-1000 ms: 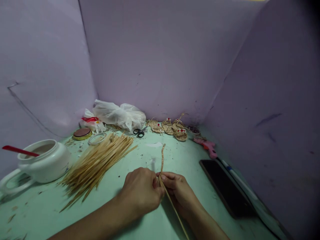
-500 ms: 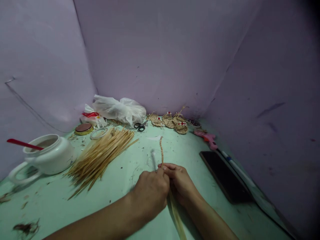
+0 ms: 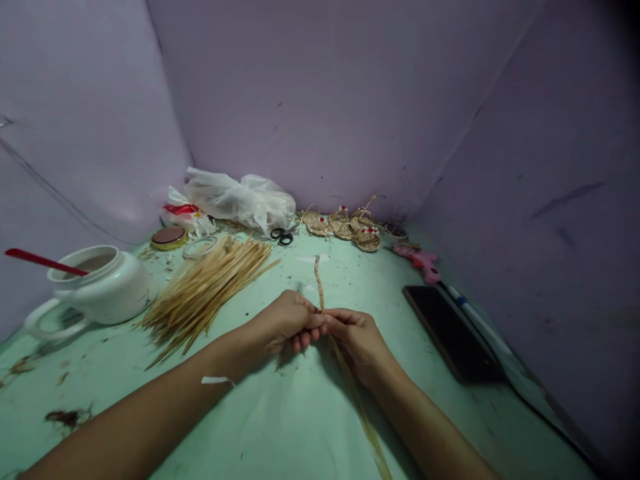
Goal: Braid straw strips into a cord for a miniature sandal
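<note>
Changed state: my left hand (image 3: 287,320) is rolled outward with its lower fingers curled in view; the preceding view has it knuckles-up, covering the joint. I read this as a renewed hold at the lower end of the braid (image 3: 320,287); the plaited length shows no clear gain.

Grip, left hand: thumb and forefinger pinch the braid's lower end. Grip, right hand (image 3: 357,340): thumb and forefinger pinch the same end from the opposite side. I cannot tell which strip each fingertip bears on.

Position: the braid is over the middle of the table (image 3: 280,427), tip pointing to the far edge. I cannot confirm whether that tip touches the surface. Loose strips (image 3: 363,413) trail toward the near edge, beside the right forearm.

Appearance: the braid is narrow, straw-coloured and slightly bowed, with a plaited texture and a darker tip. The loose strips look flat and paler. A bundle of straw strips (image 3: 213,290) fans toward the near-left corner.
</note>
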Tool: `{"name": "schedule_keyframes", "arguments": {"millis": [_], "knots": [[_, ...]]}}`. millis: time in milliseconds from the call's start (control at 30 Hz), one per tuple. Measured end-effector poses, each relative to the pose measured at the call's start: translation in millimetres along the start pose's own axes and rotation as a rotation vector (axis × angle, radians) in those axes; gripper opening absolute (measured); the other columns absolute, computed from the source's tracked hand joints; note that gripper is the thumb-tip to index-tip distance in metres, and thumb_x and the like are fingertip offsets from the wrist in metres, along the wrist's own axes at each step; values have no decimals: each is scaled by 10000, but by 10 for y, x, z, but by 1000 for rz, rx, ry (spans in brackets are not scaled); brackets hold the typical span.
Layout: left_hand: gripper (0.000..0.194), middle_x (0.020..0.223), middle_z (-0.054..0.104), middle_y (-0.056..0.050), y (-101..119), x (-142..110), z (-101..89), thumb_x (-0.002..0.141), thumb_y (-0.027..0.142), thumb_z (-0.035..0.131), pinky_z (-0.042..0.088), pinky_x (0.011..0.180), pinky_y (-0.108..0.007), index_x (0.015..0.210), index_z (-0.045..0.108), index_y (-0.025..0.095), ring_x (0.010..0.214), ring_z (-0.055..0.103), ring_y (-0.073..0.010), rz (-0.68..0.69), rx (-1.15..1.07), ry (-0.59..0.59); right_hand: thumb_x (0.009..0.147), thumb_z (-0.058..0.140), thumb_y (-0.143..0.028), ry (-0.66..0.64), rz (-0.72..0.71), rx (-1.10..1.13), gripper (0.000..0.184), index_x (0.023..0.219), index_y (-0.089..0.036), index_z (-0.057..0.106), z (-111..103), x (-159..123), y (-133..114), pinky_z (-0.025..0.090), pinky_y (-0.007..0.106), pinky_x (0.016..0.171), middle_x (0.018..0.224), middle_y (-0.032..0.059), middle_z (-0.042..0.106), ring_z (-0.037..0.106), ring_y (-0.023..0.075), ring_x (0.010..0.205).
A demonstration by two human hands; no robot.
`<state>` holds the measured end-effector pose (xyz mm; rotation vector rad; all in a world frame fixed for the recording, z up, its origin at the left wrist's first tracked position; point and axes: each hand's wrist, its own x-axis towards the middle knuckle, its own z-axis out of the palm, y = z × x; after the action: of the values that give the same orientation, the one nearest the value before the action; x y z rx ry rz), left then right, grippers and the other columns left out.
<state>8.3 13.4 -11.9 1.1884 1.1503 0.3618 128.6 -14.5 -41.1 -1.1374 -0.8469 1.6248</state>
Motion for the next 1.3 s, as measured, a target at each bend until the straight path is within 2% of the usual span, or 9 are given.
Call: {"name": "schedule_keyframes", "arguments": {"millis": [167, 333, 533, 767, 933, 1033, 1133, 1200, 1300], "knots": [[186, 391, 453, 27, -18, 29, -35, 668, 274, 489, 276, 313, -177, 581, 513, 111, 298, 381, -60, -9, 92, 11, 538, 649, -194, 159, -78, -141, 173, 673, -111, 579, -10, 46, 35, 328, 207, 450, 486, -1, 562, 457, 76, 424], [165, 375, 405, 40, -55, 36, -89, 611, 241, 483, 226, 355, -178, 503, 506, 118, 334, 325, -47, 165, 346, 64, 585, 600, -220, 105, -99, -314, 168, 717, -116, 591, -27, 39, 33, 326, 210, 452, 533, 19, 590, 472, 94, 452], [118, 410, 327, 38, -121, 99, -112, 545, 175, 435, 214, 405, -192, 452, 485, 122, 430, 299, -60, 285, 432, 199, 670, 519, -283, 118, -262, -832, 216, 604, -139, 666, -98, -16, -107, 305, 222, 460, 540, 36, 607, 491, 128, 515], [106, 390, 345, 32, -188, 131, 26, 505, 133, 407, 214, 410, -197, 422, 472, 134, 420, 324, -67, 174, 374, 468, 646, 537, -309, 180, -146, -783, 224, 566, -130, 646, -3, -63, -92, 269, 226, 416, 493, 41, 571, 417, 106, 433], [113, 312, 320, 40, -80, 75, 54, 485, 115, 383, 175, 359, -197, 381, 407, 154, 317, 268, -55, -42, -29, 372, 715, 456, -232, 141, -438, -998, 230, 603, -150, 640, 114, -178, 49, 290, 246, 479, 547, 63, 584, 460, 124, 480], [150, 282, 265, 45, -63, 53, 51, 496, 134, 382, 123, 347, -206, 351, 360, 163, 292, 212, -49, -105, -107, 309, 694, 426, -144, 64, -558, -1176, 231, 745, -139, 651, 125, -197, 152, 291, 250, 502, 635, 87, 603, 486, 134, 515], [122, 325, 291, 49, -128, 99, 44, 484, 105, 385, 161, 369, -201, 377, 357, 158, 335, 239, -47, -5, -37, 380, 596, 476, -105, -13, -564, -1304, 318, 867, -108, 641, 128, -211, 184, 274, 258, 485, 708, 116, 622, 499, 149, 513], [93, 372, 338, 46, -192, 156, 22, 484, 92, 396, 207, 402, -196, 409, 394, 147, 386, 286, -52, 82, 28, 427, 583, 514, -132, -40, -543, -1330, 257, 797, -123, 656, 132, -240, 134, 266, 260, 474, 691, 110, 628, 493, 148, 495], [67, 419, 369, 42, -267, 225, -29, 522, 128, 422, 229, 433, -199, 465, 455, 140, 441, 323, -66, 169, 149, 425, 675, 532, -271, 81, -555, -1180, 153, 641, -180, 650, 116, -276, -18, 305, 257, 520, 625, 70, 623, 512, 154, 541]]}}
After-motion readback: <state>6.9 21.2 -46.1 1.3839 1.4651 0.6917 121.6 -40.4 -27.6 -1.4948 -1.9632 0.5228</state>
